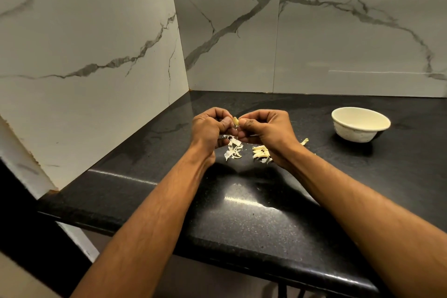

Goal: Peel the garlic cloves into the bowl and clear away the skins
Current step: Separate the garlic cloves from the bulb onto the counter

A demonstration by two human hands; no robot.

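A small pale garlic clove [235,121] is held above the black counter between both hands. My left hand [210,128] pinches it from the left with curled fingers, and my right hand [264,129] pinches it from the right with thumb and forefinger. Under the hands lie a pile of white papery skins [233,151] and a cluster of pale garlic pieces [260,152]. One more scrap [304,141] lies just right of my right wrist. A cream bowl [360,124] stands on the counter to the right, apart from the hands; what it holds is hidden by its rim.
The black stone counter [254,213] runs into a corner of white marble-veined walls [96,43]. Its rounded front edge crosses the lower part of the view, and its left end drops off by a dark gap.
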